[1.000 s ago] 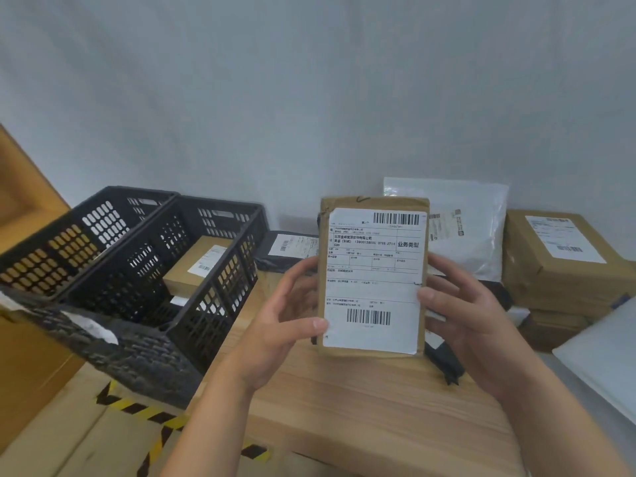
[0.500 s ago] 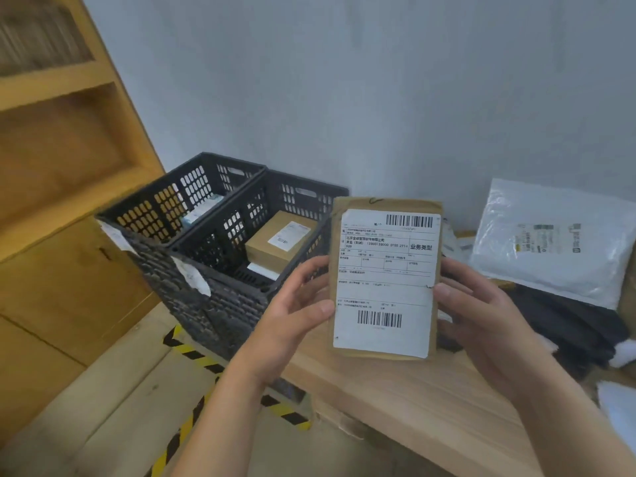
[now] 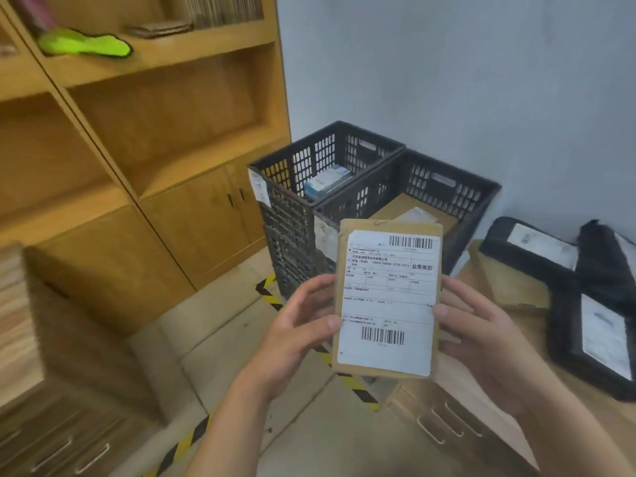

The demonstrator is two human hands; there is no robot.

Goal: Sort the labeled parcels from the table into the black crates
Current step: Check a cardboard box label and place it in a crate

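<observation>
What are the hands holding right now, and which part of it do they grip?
A brown parcel, held upright. The left hand grips its left edge and the right hand its right edge, thumbs on the front.

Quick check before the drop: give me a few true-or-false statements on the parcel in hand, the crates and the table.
1. The left hand and right hand both hold the brown parcel. True.
2. Its label faces away from the camera. False: it faces the camera.
3. The left crate is empty. False: a blue-white box lies in it.
4. The right crate holds a brown box. True.
5. Black parcels lie on the table. True.
</observation>
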